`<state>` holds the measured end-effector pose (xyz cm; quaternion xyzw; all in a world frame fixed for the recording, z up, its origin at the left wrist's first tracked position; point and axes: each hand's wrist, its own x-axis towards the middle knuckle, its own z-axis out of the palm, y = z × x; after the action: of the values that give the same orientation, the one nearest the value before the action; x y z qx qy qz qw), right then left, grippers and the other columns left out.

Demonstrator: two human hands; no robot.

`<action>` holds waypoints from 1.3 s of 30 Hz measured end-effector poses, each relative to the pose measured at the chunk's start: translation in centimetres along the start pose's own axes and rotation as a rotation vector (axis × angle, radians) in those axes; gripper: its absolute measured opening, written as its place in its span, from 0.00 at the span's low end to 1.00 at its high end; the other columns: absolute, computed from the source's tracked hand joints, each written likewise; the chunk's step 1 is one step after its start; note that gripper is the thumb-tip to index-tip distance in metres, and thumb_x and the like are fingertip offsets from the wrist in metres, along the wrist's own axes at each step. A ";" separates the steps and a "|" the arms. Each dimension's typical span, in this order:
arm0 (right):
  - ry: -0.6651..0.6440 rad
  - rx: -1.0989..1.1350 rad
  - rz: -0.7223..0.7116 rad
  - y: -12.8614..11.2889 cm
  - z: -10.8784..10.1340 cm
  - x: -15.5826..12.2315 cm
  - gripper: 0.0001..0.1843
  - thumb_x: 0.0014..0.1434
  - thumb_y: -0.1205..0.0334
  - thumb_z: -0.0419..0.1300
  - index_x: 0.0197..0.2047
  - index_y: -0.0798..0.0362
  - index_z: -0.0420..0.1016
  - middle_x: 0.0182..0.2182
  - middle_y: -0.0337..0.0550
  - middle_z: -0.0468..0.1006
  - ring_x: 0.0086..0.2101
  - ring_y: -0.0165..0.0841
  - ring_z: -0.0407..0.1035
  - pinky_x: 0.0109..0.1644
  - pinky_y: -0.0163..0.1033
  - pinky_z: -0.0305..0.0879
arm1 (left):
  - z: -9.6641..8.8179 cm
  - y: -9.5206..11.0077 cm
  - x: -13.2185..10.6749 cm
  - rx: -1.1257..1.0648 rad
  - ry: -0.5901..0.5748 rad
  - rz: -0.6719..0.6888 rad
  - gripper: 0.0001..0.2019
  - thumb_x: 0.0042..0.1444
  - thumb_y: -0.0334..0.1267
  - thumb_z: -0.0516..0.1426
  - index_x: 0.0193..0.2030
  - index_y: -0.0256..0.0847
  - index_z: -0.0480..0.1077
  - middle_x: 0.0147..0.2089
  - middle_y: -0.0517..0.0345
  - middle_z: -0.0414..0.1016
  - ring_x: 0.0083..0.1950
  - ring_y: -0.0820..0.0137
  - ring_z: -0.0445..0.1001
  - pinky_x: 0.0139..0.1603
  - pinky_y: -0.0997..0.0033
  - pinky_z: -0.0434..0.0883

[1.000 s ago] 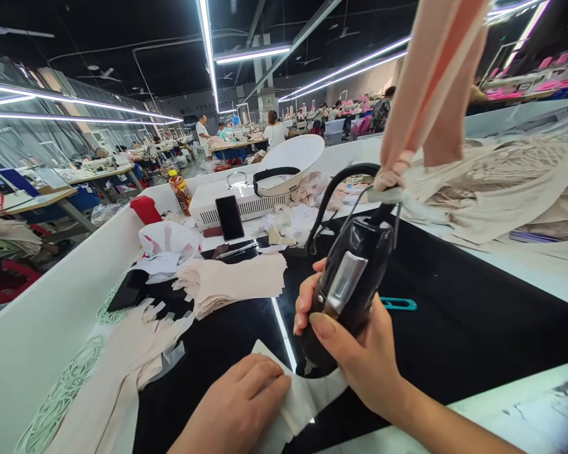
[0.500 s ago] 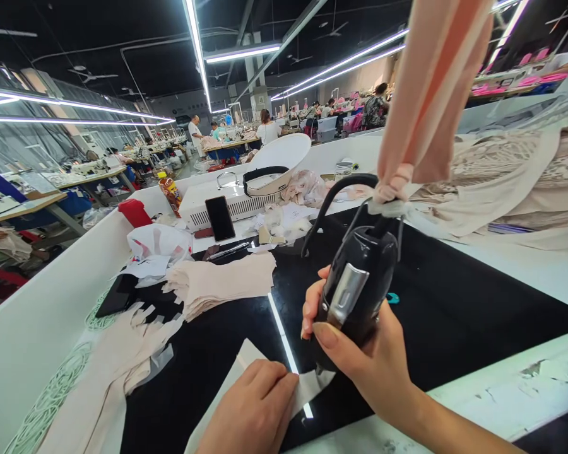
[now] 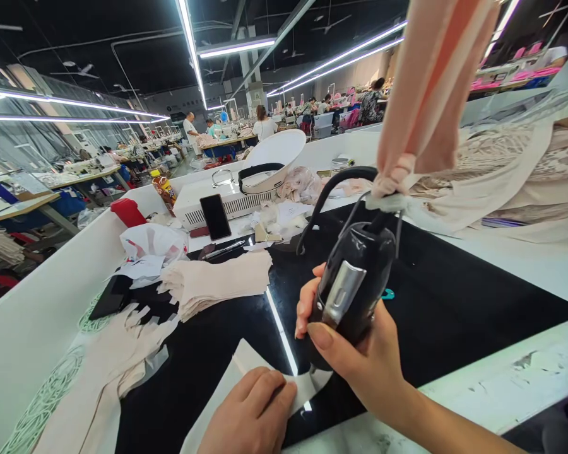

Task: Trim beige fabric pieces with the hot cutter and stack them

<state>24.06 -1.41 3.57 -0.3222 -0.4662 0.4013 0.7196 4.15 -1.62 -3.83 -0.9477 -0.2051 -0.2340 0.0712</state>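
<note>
My right hand (image 3: pixel 360 359) is wrapped round a black hand-held power tool (image 3: pixel 355 284) with a silver plate on its side, the thumb lying across the front. The tool is tilted, and its lower end meets the right end of a pale beige fabric piece (image 3: pixel 243 362). A thick black cord loops from its top, which is tied to a hanging pink cloth strip (image 3: pixel 421 94). My left hand (image 3: pixel 253 407) presses down on the same fabric piece with bent fingers held close together, left of the tool's tip. The hand hides part of the fabric.
A stack of beige fabric pieces (image 3: pixel 222 284) lies on the black tabletop (image 3: pixel 454 284). Longer fabric strips (image 3: pixel 89 384) and pale green cord (image 3: pixel 47 397) lie left. Behind are a phone (image 3: pixel 214 216), a white box (image 3: pixel 194 205) and a sun visor (image 3: pixel 274 161). Cloth heaps (image 3: pixel 506 170) lie right.
The view has shifted slightly. My left fingers have shifted a little on the fabric piece, while my right hand keeps the power tool at the fabric's right end.
</note>
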 end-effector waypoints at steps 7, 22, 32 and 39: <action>-0.050 0.070 0.053 0.1 0.4 -0.3 0.24 0.60 0.44 0.75 0.37 0.45 0.65 0.27 0.33 0.70 0.25 0.30 0.67 0.26 0.35 0.68 | 0.5 0.3 0.0 0.094 -0.005 0.073 0.16 0.72 0.22 0.46 0.55 0.30 0.73 0.43 0.51 0.80 0.44 0.65 0.82 0.52 0.67 0.82; -0.109 0.072 -0.020 0.2 -0.4 -1.1 0.15 0.65 0.49 0.72 0.45 0.43 0.72 0.34 0.36 0.76 0.27 0.29 0.70 0.31 0.35 0.74 | 0.1 0.9 0.8 0.065 0.088 -0.003 0.17 0.80 0.31 0.44 0.50 0.36 0.74 0.38 0.53 0.78 0.38 0.67 0.81 0.43 0.70 0.82; -0.067 0.127 0.007 0.4 0.4 -0.7 0.18 0.63 0.47 0.74 0.42 0.44 0.71 0.31 0.33 0.74 0.26 0.27 0.65 0.27 0.31 0.70 | 0.3 1.0 0.2 0.110 0.065 0.025 0.18 0.79 0.31 0.43 0.53 0.34 0.75 0.39 0.51 0.79 0.39 0.66 0.83 0.44 0.69 0.83; -0.102 0.105 0.028 0.3 0.3 -0.7 0.17 0.63 0.48 0.73 0.41 0.44 0.71 0.29 0.33 0.73 0.24 0.27 0.63 0.25 0.32 0.68 | 0.4 1.0 -0.2 0.047 0.037 -0.027 0.16 0.79 0.33 0.45 0.55 0.36 0.74 0.42 0.49 0.78 0.42 0.64 0.83 0.46 0.68 0.84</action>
<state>23.53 -1.85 3.11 -0.2697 -0.4758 0.4513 0.7051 4.57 -2.52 -4.30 -0.9384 -0.2220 -0.2477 0.0938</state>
